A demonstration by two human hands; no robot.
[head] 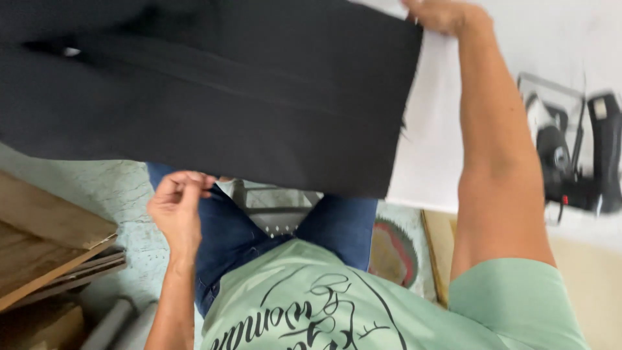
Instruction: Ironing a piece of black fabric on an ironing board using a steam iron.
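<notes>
A large sheet of black woven fabric [214,91] lies spread over a white padded tabletop [434,155], covering most of its near part and hanging past the near edge, where its lower border runs slanting above the person's lap. The right hand [444,14] is stretched far forward, the bare arm nearly straight and rising from the mint-green sleeve up to the top of the view; it rests at the far right corner of the fabric, right where the cloth's cut side edge meets the bare white surface. The hand is partly cut off by the frame, so whether its fingers pinch the corner or merely press on it cannot be told. The left hand [178,207] is held low and close to the body, the forearm rising steeply from the bottom of the view and the wrist bent; its fingers [194,183] are curled in together, tips close to the thumb just under the hanging near border of the fabric, though a grip on the cloth itself is not clear. Below are blue denim jeans [227,240]. At the right side of the tabletop sits a blurred black and silver iron-like appliance [570,155], well apart from the fabric. Brown wooden boards [45,240] lie stacked at the lower left.
</notes>
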